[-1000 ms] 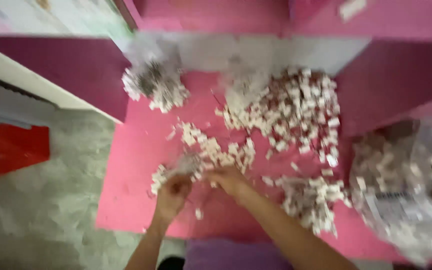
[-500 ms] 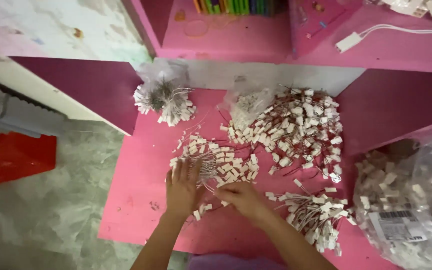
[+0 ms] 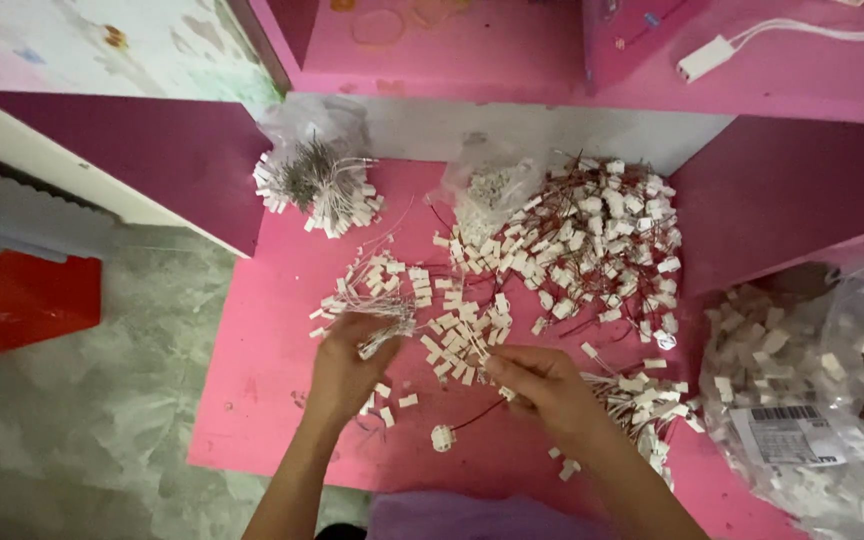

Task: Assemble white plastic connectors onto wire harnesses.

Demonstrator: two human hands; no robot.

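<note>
Pink fills most of the scene: a glossy pink worktop (image 3: 262, 400) set in a recess between dark magenta side panels, with a pink shelf (image 3: 512, 60) above it at twelve o'clock. Grey speckled floor (image 3: 72, 440) shows at nine o'clock, and a red plastic sheet (image 3: 27, 300) lies on it.

At the centre of the worktop, the person's left hand (image 3: 344, 365) is curled shut around a bundle of thin silver wires with small white plastic connectors (image 3: 377, 300), the connector ends fanning out toward twelve o'clock from its fingers. Just beside it at three o'clock, the right hand (image 3: 542, 385) is pinched closed on a single red wire (image 3: 477, 415) that trails toward seven o'clock and ends in a small round white part (image 3: 441, 438) lying on the worktop.

Between and above the two hands lies a loose scatter of white connectors (image 3: 462, 330). Toward one o'clock spreads a large heap of white connectors on red wires (image 3: 592, 245), with a crumpled clear plastic bag (image 3: 492, 185) at its upper left edge. At eleven o'clock, a tied bunch of silver wires with white ends (image 3: 317, 185) sits against another clear bag. A smaller drift of connectors (image 3: 647, 405) lies at four o'clock, right of the right hand. Far to three o'clock, a big clear bag filled with white connectors (image 3: 812, 390) carries a white label. On the shelf at one o'clock rests a white rectangular plug on a white cable (image 3: 712, 58).
</note>
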